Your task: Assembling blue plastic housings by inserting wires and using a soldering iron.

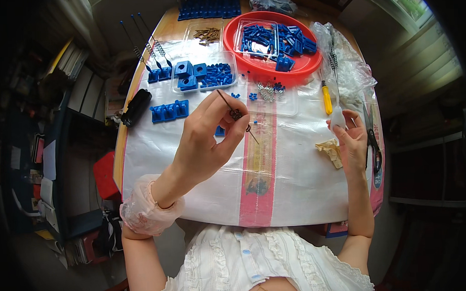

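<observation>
Above the middle of the table my left hand (211, 123) is closed, its thumb and fingers pinching a thin dark wire spring (235, 114) whose straight ends stick out on both sides. Near the right edge my right hand (352, 136) grips a small white squeeze bottle (338, 117), its narrow tip pointing away from me. Partly hidden under my left hand is a blue plastic piece (220, 131). Left of that hand lies a row of joined blue plastic bases (170, 111). Behind it, more blue bases (159, 74) carry upright coiled wires.
A clear tray (231, 83) holds blue blocks and small pegs. Behind stands a red basin (312, 66) of blue parts. Brass pins (207, 34), washers (270, 91), a yellow-handled screwdriver (327, 98), scissors (374, 145), a crumpled tan scrap (332, 152) and a black case (137, 108) lie about.
</observation>
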The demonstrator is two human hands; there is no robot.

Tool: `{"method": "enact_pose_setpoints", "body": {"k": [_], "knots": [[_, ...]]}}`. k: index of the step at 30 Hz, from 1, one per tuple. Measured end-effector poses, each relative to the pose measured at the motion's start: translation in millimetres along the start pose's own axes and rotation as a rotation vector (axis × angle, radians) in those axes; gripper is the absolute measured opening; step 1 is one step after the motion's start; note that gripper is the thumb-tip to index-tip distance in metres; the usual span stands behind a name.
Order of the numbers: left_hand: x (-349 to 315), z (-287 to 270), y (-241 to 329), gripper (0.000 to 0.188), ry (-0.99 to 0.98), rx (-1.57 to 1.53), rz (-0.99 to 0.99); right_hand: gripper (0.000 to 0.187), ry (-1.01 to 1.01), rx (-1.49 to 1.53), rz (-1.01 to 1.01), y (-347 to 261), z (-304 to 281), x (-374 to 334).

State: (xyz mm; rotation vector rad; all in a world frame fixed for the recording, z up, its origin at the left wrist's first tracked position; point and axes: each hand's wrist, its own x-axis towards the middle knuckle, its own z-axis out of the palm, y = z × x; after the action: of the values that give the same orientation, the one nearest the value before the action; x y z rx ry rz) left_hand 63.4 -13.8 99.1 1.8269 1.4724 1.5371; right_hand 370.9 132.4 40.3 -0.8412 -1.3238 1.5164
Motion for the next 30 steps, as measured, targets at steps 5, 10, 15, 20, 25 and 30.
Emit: {"method": "enact_pose_setpoints", "body": {"k": [5, 10, 15, 20, 25, 30], "knots": [[30.8, 2.7, 15.2, 0.009, -0.074, 0.105, 0.062, 0.043, 0.009, -0.100, -0.025, 2.6, 5.8, 4.9], [41.3, 8.0, 9.0, 0.009, -0.090, 0.175, 0.090, 0.044, 0.023, -0.155, 0.037, 0.4, 1.0, 13.5], [43.8, 9.4, -3.4, 0.009, -0.071, 0.197, 0.084, 0.034, 0.045, -0.241, 0.000, -0.4, 2.1, 25.1], [46.3, 12.5, -8.7, 0.009, -0.072, 0.206, 0.082, 0.024, 0.008, -0.489, -0.089, 11.1, 6.4, 40.6], [45.5, 14.8, -8.2, 0.010, -0.072, 0.185, 0.066, 0.027, -0.043, -0.703, -0.205, 38.4, 8.3, 56.2], [44.5, 13.5, -10.1, 0.010, -0.089, 0.193, 0.026, 0.030, -0.071, -0.816, -0.211, 35.5, 16.1, 53.1]]}}
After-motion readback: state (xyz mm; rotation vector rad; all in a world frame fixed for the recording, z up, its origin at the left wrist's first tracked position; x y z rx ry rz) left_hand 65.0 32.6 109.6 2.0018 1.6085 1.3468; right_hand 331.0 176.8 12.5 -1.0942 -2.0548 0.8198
